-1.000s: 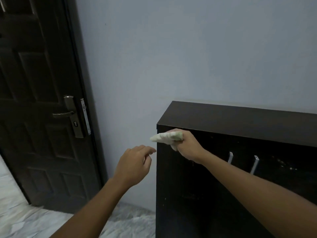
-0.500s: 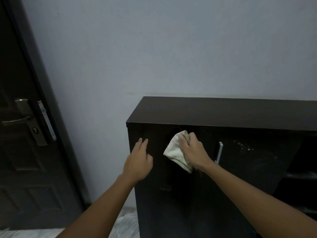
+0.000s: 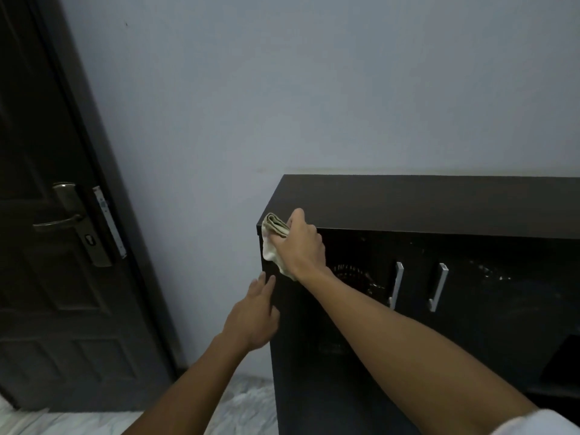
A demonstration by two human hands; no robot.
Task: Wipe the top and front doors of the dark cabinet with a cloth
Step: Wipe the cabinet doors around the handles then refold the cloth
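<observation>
The dark cabinet (image 3: 439, 202) stands against the pale wall, its flat top bare and its front doors carrying two silver handles (image 3: 396, 285). My right hand (image 3: 301, 246) grips a crumpled cream cloth (image 3: 272, 238) at the cabinet's top left front corner, the cloth lying over the upper edge of the left door. My left hand (image 3: 254, 315) has straight fingers resting against the left edge of that door, lower down. Smudges show on the door fronts near the handles.
A dark panelled room door (image 3: 53, 246) with a metal lever handle (image 3: 59, 221) stands at the left. A narrow strip of pale wall separates it from the cabinet. Marbled floor (image 3: 244, 406) shows below. An open dark shelf space sits at the cabinet's lower right (image 3: 561, 365).
My right hand has carried the cloth up and left from the middle of the left door to the top left corner. My left hand has stayed by the door's left edge.
</observation>
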